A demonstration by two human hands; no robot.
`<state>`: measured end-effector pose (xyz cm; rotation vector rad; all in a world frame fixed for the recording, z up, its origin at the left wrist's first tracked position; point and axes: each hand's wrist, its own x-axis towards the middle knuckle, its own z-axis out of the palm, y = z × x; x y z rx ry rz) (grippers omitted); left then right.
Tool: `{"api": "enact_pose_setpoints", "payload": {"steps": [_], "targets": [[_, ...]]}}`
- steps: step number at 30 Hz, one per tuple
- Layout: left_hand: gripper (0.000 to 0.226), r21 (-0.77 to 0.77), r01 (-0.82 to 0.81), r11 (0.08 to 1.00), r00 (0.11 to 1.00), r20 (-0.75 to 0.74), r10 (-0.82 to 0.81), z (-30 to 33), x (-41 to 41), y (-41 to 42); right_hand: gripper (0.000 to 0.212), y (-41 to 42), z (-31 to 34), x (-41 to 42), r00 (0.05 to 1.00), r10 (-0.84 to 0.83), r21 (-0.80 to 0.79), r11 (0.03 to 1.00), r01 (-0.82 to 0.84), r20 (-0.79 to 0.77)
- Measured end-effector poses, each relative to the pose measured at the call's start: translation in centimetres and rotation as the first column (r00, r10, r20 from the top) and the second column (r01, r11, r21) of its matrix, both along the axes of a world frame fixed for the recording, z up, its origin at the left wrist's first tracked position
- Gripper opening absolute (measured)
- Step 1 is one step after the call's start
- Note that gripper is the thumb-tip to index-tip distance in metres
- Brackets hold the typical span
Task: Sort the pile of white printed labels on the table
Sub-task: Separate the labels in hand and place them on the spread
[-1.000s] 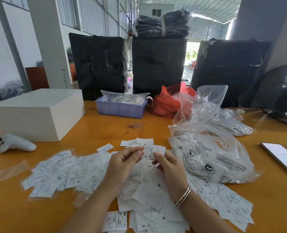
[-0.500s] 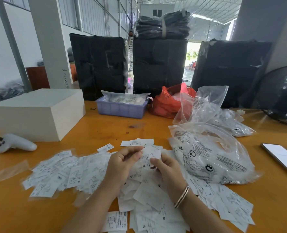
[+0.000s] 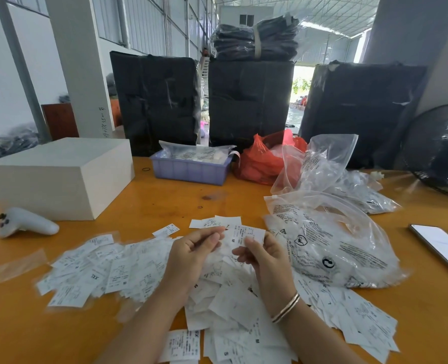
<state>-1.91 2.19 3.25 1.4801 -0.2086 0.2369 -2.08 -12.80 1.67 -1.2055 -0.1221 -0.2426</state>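
Note:
A wide pile of white printed labels (image 3: pixel 117 271) covers the orange table (image 3: pixel 165 200) in front of me, spreading left, under my arms and to the lower right. My right hand (image 3: pixel 264 256) pinches one label (image 3: pixel 246 233) printed with an M, held up above the pile. My left hand (image 3: pixel 191 253) is beside it with fingers curled, its thumb and fingertips at the label's left edge. A bangle sits on my right wrist.
A large clear printed plastic bag (image 3: pixel 335 248) lies right of my hands, with more clear bags behind. A phone (image 3: pixel 440 245) lies at the far right. A white box (image 3: pixel 60 177), a white controller (image 3: pixel 26 225), a purple tray (image 3: pixel 190 169), a red bag (image 3: pixel 259 161) and a fan (image 3: pixel 443 148) ring the far side.
The label dipped toward the pile half a second ago and is now lifted again between both hands. The hands stayed in nearly the same spot.

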Motion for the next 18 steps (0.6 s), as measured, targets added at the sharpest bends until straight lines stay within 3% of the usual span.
{"api": "enact_pose_setpoints", "payload": {"steps": [18], "targets": [[0.033,0.028,-0.02,0.999,0.999,0.033,0.019,-0.01,0.08,0.2,0.003,0.03,-0.34,-0.45,0.996,0.084,-0.169,0.982,-0.078,0.027]]}}
